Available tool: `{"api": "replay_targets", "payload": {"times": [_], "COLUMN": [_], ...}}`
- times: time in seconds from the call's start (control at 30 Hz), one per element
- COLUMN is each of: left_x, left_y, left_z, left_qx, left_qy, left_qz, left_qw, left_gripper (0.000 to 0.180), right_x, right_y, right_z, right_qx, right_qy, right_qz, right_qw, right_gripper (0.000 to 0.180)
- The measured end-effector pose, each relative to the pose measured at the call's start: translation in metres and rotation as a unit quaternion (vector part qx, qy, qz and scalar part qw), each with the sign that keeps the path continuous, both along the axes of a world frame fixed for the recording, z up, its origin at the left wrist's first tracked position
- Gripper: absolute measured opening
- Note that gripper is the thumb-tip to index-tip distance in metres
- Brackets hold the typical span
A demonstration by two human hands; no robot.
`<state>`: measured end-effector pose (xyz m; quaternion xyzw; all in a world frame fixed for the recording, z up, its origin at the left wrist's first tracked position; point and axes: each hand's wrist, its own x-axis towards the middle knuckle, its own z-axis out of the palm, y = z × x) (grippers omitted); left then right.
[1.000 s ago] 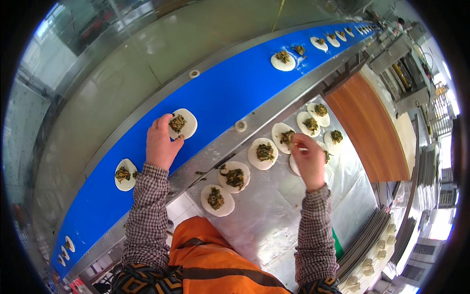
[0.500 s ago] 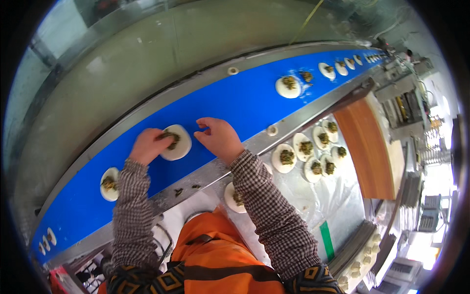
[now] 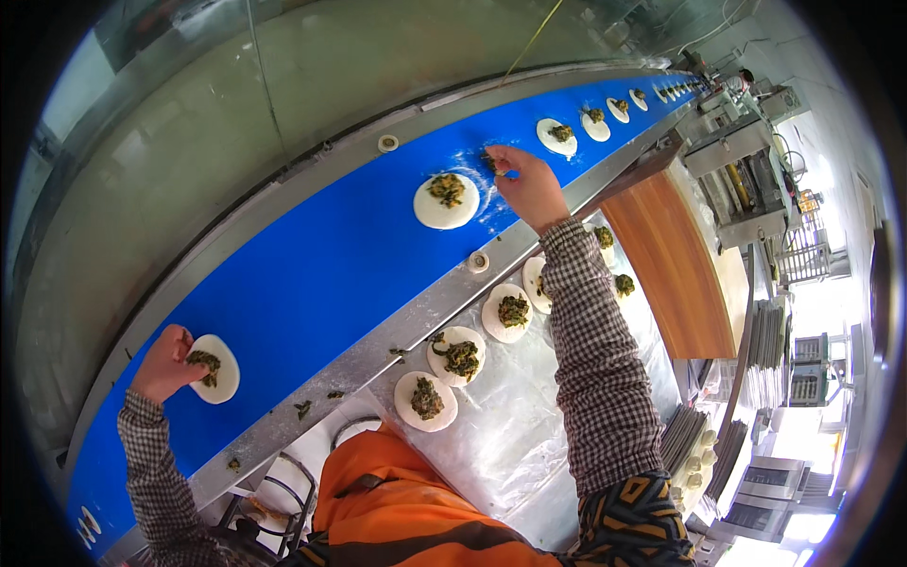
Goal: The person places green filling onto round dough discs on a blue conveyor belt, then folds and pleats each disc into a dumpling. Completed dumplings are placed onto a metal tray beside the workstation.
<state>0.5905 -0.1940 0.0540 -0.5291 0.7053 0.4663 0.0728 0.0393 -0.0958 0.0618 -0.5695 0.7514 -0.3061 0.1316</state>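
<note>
At the left of the blue conveyor belt [image 3: 312,255], my left hand [image 3: 170,365] is curled at the edge of a white dough round [image 3: 225,380]. Its fingertips press on the dark green chopped filling [image 3: 204,367] there. Farther right, my right hand [image 3: 531,189] reaches across the belt with fingers pinched at a loose clump of filling [image 3: 489,163]; the fingers partly hide it. This clump lies on floury belt, just beyond a flat dough round [image 3: 442,214] topped with filling [image 3: 447,189].
More topped dough rounds [image 3: 556,138] line the belt toward the far right. Others [image 3: 427,401] rest on a plastic-covered metal table [image 3: 510,444] nearest me. A wooden board [image 3: 666,260] stands at right. Filling scraps [image 3: 302,409] dot the belt's metal edge [image 3: 350,378].
The dough rounds on the belt have shifted left. My left hand has moved left along with one round. My right hand has gone right and farther away, to the loose clump of filling.
</note>
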Motion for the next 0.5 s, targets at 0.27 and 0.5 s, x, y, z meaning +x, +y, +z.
{"api": "replay_targets", "payload": {"times": [0.27, 0.5], "left_x": [0.072, 0.08], "left_y": [0.045, 0.126], "left_z": [-0.002, -0.011], "left_qx": [0.107, 0.196], "left_qy": [0.17, 0.487], "left_qz": [0.205, 0.469], "left_qw": [0.958, 0.71], "left_gripper": [0.039, 0.038], "right_x": [0.049, 0.121], "right_y": [-0.025, -0.065], "right_z": [-0.017, -0.012], "right_qx": [0.172, 0.328], "right_qy": [-0.079, 0.011], "right_qz": [0.115, 0.212], "right_qw": [0.975, 0.92], "right_gripper": [0.067, 0.084]}}
